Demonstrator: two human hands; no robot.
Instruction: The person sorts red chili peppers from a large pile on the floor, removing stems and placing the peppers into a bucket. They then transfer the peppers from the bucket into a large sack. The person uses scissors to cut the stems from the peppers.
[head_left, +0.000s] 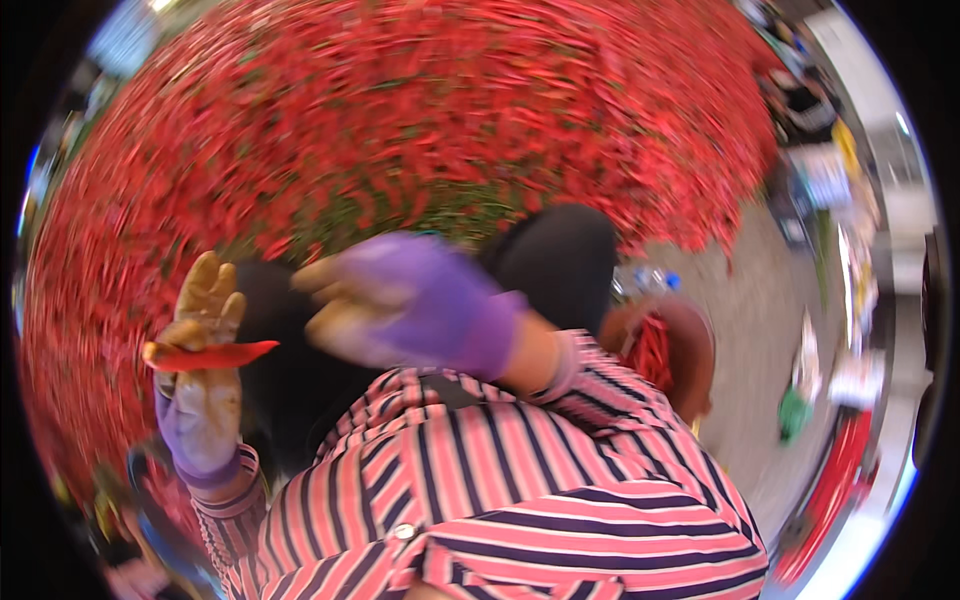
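Note:
My left hand (201, 375), in a stained purple-and-tan work glove, is palm up beside my left knee. A single red chili pepper (217, 356) lies across its palm, held by the thumb, with its tip pointing right. My right hand (420, 304), in a matching glove, hangs over my lap and is blurred by motion. Its fingers point left towards the pepper, apart from it, and nothing shows between them. Before my knees spreads a huge pile of red chili peppers (450, 97), with green stems (457, 206) gathered at its near edge.
A reddish-brown bucket (697, 352) holding red peppers stands at my right hip. Clear plastic bottles (649, 280) lie beyond it on the concrete floor (750, 360). A blue-rimmed basin (154, 525) with peppers is at lower left. A red object (829, 495) is at far right.

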